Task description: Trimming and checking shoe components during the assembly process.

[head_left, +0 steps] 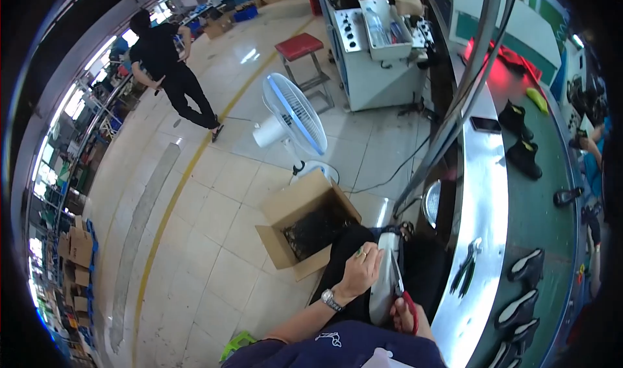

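Observation:
A shoe with a pale sole (379,301) lies over my lap, its toe pointing away from me. My left hand (361,272), with a watch at the wrist, has its fingers closed over the left side of the shoe. Scissors with red handles (413,308) are in my right hand (403,317), which is closed around the handles. Their dark blades run up along the right side of the shoe; whether they touch it I cannot tell.
An open cardboard box (305,193) with dark contents stands at my left knee, below a white fan (295,111). On the metal ledge (477,238) lie pliers (466,270) and a phone (485,124). Dark shoes (519,306) line the green conveyor (551,238). A person (170,69) stands far left.

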`<control>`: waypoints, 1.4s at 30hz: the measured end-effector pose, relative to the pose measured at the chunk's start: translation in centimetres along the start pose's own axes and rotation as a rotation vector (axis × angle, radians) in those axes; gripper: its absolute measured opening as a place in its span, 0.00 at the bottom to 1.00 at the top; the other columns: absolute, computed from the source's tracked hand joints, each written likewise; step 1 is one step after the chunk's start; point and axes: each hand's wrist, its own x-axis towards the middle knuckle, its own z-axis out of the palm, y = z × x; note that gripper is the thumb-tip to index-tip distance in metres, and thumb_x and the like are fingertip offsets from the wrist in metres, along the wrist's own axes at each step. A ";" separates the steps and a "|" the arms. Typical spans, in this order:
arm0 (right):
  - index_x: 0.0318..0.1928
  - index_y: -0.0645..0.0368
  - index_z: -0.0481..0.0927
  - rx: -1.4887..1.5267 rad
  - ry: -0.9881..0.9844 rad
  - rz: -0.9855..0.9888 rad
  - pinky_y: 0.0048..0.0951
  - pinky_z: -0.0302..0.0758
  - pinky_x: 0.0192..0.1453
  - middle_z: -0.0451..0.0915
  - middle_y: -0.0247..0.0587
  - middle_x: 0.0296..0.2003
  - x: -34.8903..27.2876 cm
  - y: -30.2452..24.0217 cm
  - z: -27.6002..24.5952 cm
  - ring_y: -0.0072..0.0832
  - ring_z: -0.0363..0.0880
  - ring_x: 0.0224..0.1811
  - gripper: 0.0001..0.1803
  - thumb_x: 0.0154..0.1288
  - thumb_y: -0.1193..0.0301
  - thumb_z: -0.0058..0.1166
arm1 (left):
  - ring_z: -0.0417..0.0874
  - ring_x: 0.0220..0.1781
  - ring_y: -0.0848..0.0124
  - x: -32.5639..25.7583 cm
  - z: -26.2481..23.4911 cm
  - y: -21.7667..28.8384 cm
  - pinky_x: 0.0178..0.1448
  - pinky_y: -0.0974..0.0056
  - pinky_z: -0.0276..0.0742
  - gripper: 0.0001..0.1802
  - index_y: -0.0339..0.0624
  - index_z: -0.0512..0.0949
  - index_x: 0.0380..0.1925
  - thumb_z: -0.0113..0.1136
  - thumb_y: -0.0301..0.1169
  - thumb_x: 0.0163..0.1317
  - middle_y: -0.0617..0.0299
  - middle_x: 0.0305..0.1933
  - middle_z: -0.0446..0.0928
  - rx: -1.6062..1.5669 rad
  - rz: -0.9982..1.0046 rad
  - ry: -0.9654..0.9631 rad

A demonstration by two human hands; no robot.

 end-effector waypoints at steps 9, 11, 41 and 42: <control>0.38 0.59 0.78 0.015 -0.107 -0.052 0.20 0.61 0.29 0.70 0.26 0.23 -0.4 -1.7 -0.5 0.17 0.66 0.25 0.23 0.68 0.49 0.51 | 0.81 0.34 0.59 8.6 -7.1 5.0 0.36 0.63 0.77 0.08 0.38 0.76 0.34 0.64 0.19 0.55 0.54 0.38 0.79 -0.096 0.245 0.178; 0.35 0.58 0.77 0.007 -0.080 -0.238 0.20 0.58 0.25 0.69 0.25 0.20 0.9 -0.1 -1.9 0.16 0.65 0.21 0.25 0.68 0.46 0.50 | 0.81 0.34 0.60 9.6 -8.0 1.8 0.37 0.61 0.77 0.10 0.38 0.76 0.36 0.66 0.21 0.55 0.55 0.38 0.78 0.130 0.230 0.294; 0.53 0.67 0.72 -1.147 1.170 -0.728 0.54 0.76 0.37 0.79 0.60 0.35 16.7 5.3 -20.4 0.56 0.79 0.36 0.33 0.64 0.47 0.53 | 0.82 0.34 0.49 9.5 16.5 -1.9 0.39 0.49 0.75 0.17 0.37 0.82 0.29 0.61 0.42 0.55 0.47 0.29 0.80 -0.324 0.358 -0.588; 0.52 0.66 0.73 -1.107 1.143 -0.636 0.52 0.76 0.39 0.79 0.60 0.36 17.2 6.0 -21.3 0.55 0.79 0.36 0.33 0.62 0.48 0.57 | 0.82 0.34 0.49 9.2 16.7 -1.4 0.39 0.49 0.75 0.17 0.37 0.82 0.29 0.61 0.42 0.55 0.47 0.29 0.80 -0.322 0.355 -0.587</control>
